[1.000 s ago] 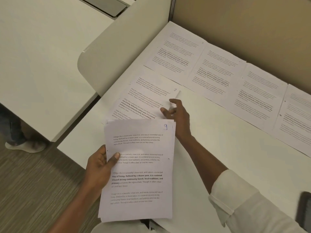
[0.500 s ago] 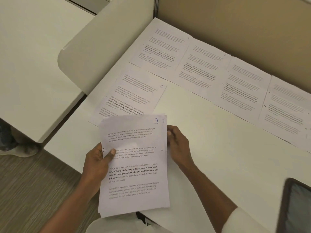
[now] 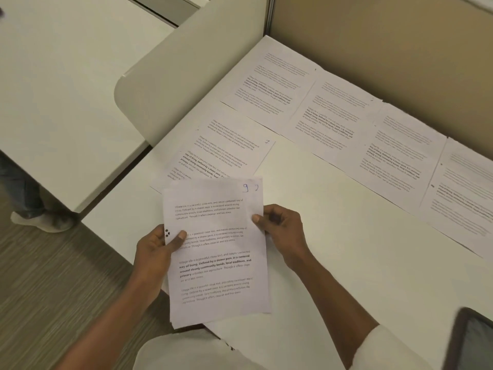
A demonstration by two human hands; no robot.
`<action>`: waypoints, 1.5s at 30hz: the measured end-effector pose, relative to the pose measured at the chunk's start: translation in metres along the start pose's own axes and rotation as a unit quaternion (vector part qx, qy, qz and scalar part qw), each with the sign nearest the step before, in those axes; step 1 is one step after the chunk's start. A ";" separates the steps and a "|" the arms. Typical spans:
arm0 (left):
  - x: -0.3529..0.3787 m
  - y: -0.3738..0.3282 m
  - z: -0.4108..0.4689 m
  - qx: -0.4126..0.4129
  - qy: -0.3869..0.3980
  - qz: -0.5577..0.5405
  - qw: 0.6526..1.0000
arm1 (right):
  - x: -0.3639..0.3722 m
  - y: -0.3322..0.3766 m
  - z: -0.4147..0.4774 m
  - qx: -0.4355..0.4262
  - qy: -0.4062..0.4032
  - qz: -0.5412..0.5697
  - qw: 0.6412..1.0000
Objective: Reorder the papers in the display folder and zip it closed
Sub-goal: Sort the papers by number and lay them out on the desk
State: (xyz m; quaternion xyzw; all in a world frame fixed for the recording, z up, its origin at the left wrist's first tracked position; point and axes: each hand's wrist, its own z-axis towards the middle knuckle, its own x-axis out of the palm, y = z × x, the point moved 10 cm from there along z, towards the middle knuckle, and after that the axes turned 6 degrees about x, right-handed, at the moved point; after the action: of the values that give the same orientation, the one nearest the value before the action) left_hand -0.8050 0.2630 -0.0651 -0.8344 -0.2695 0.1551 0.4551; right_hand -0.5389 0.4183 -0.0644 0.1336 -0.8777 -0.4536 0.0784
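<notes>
I hold a small stack of printed sheets (image 3: 216,252) above the near edge of the white desk (image 3: 333,236); its top sheet is marked 9. My left hand (image 3: 156,249) grips the stack's left edge, thumb on top. My right hand (image 3: 280,228) pinches the right edge near the top. A sheet marked 7 (image 3: 226,150) lies flat just beyond the stack. Several more printed sheets (image 3: 333,113) lie side by side in a row along the back partition. A dark folder corner (image 3: 472,340) shows at the bottom right.
A beige partition wall (image 3: 386,36) bounds the desk at the back. A curved divider panel (image 3: 186,76) stands at the desk's left end, with another white desk (image 3: 58,89) past it. Someone's shoe (image 3: 40,220) stands on the floor at left.
My right hand left the sheet marked 7 on the desk, drew back and took the right edge of the stack. The view shifted, bringing the dark folder corner into sight.
</notes>
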 end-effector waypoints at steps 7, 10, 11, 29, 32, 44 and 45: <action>0.000 0.002 0.003 0.009 0.007 0.036 0.999 | -0.013 -0.013 -0.003 0.015 -0.049 0.026 0.998; -0.002 0.001 0.004 0.009 0.007 0.032 0.999 | -0.012 -0.012 -0.008 0.017 -0.049 0.040 0.998; -0.003 0.001 0.004 0.008 0.008 0.030 0.999 | -0.011 -0.012 -0.009 0.017 -0.049 0.042 0.998; -0.003 0.007 0.001 -0.012 0.021 -0.023 0.999 | -0.012 -0.024 -0.005 0.014 -0.035 0.036 0.999; -0.004 0.007 0.000 -0.008 0.026 -0.029 0.999 | -0.022 -0.011 0.006 -0.027 -0.067 -0.055 0.996; -0.019 0.004 -0.012 0.027 0.036 0.081 0.996 | 0.059 0.078 0.080 -0.265 -0.008 -0.566 0.780; -0.020 0.004 -0.013 0.029 0.037 0.090 0.995 | 0.069 0.074 0.089 -0.261 0.008 -0.600 0.756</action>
State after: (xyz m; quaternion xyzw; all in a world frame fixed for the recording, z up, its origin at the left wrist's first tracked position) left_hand -0.8132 0.2407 -0.0616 -0.8468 -0.1720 0.1720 0.4730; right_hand -0.6398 0.5074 -0.0539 0.6109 -0.4647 -0.6177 -0.1710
